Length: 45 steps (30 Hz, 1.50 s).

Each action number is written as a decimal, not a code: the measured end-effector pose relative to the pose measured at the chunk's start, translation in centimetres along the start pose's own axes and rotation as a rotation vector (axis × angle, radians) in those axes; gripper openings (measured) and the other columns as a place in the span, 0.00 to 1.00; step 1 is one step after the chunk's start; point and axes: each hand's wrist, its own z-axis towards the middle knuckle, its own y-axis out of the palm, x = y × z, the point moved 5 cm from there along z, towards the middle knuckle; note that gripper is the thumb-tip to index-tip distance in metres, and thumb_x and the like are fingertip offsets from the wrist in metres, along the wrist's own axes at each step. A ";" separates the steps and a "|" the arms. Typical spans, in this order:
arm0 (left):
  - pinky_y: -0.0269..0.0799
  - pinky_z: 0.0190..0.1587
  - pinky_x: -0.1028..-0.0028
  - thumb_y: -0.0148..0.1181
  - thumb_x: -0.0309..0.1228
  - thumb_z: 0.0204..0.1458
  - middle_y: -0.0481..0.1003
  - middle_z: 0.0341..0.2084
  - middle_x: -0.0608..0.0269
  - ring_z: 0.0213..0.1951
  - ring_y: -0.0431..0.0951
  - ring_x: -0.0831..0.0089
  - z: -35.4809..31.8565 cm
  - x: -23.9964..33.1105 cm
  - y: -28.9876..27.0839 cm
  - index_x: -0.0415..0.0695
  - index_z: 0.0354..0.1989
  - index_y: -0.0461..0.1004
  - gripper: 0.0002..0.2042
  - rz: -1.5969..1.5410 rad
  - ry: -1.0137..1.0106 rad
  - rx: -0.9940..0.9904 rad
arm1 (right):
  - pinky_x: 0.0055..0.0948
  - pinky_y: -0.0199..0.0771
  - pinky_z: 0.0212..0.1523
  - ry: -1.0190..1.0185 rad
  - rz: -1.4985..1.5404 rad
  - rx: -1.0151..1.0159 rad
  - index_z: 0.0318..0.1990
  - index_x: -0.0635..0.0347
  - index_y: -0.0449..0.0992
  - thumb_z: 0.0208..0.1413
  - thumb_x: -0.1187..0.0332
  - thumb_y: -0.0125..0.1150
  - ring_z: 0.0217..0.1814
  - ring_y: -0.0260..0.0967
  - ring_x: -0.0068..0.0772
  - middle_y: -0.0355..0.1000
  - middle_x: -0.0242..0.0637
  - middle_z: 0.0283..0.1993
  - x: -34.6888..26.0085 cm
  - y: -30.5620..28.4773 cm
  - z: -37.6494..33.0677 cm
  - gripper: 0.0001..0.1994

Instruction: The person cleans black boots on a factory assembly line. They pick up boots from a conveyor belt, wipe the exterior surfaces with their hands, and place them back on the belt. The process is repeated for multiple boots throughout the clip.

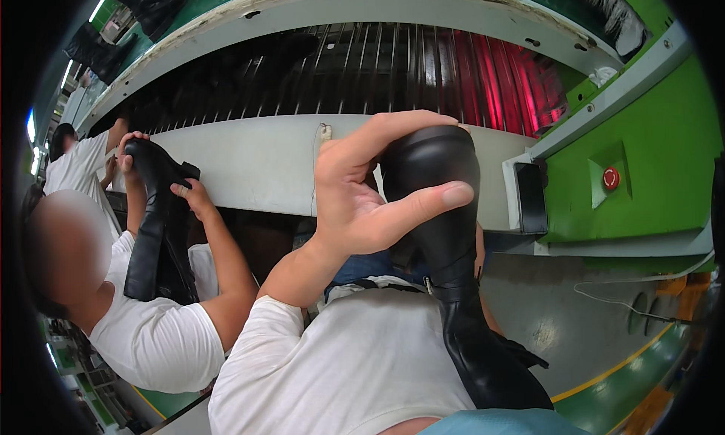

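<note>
My left hand (362, 197) grips the rounded toe of a glossy black boot (442, 231), fingers curled over the top and thumb pressed across its front. The boot stands toe-up close to my chest, and its shaft runs down to the lower right past a small buckle strap. A thin strip of skin, my right arm or hand (480, 250), shows along the boot's right edge. The rest of it is hidden behind the boot, so I cannot tell its grip.
On my left, a co-worker in a white shirt holds another black boot (155, 223) with both hands. Ahead runs a conveyor of metal rods (377, 65) glowing red at the right, behind a pale ledge (257, 163). A green panel carries a red button (610, 178).
</note>
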 end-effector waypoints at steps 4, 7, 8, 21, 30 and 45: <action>0.84 0.55 0.68 0.84 0.26 0.51 0.88 0.49 0.53 0.49 0.89 0.67 -0.8 -0.4 0.1 0.37 0.58 0.84 0.25 -0.066 0.001 -0.014 | 0.46 0.72 0.77 -0.031 -0.343 0.312 0.80 0.67 0.61 0.78 0.67 0.58 0.71 0.75 0.44 0.73 0.53 0.73 -1.0 1.1 -1.1 0.28; 0.83 0.58 0.65 0.83 0.24 0.52 0.87 0.54 0.48 0.53 0.88 0.65 -1.9 -2.2 -0.2 0.35 0.59 0.80 0.26 -0.235 -0.004 -0.035 | 0.48 0.72 0.76 -0.717 -0.760 0.337 0.76 0.67 0.67 0.74 0.71 0.64 0.68 0.76 0.48 0.74 0.55 0.71 -0.5 0.0 -2.5 0.27; 0.83 0.60 0.64 0.83 0.24 0.52 0.86 0.56 0.46 0.55 0.88 0.64 -2.4 -2.6 -0.7 0.35 0.59 0.78 0.26 -0.291 -0.037 -0.033 | 0.47 0.71 0.76 -0.683 -0.823 0.315 0.74 0.67 0.70 0.73 0.71 0.65 0.68 0.76 0.49 0.75 0.55 0.70 -0.3 -2.8 -1.8 0.25; 0.80 0.68 0.62 0.85 0.27 0.46 0.84 0.62 0.42 0.62 0.86 0.55 -5.6 -3.1 -2.7 0.30 0.68 0.79 0.38 0.037 -0.176 -0.294 | 0.46 0.77 0.73 -1.105 -1.026 0.019 0.64 0.60 0.81 0.66 0.85 0.66 0.68 0.77 0.52 0.71 0.56 0.72 -14.2 -6.0 -2.1 0.20; 0.81 0.66 0.63 0.81 0.33 0.52 0.85 0.61 0.44 0.60 0.87 0.56 -7.0 -4.6 -3.5 0.31 0.66 0.81 0.33 0.039 -0.342 -0.283 | 0.45 0.79 0.70 -1.039 -1.082 -0.006 0.61 0.61 0.84 0.57 0.80 0.74 0.67 0.79 0.52 0.77 0.57 0.66 -13.7 -4.3 -1.3 0.23; 0.79 0.64 0.68 0.62 0.36 0.73 0.86 0.57 0.49 0.59 0.85 0.65 -9.9 -5.8 -3.1 0.34 0.65 0.83 0.20 -0.182 -0.494 -0.071 | 0.44 0.77 0.72 -0.999 -1.085 -0.087 0.60 0.58 0.86 0.56 0.80 0.75 0.67 0.78 0.50 0.76 0.53 0.67 -14.3 -3.5 -1.4 0.23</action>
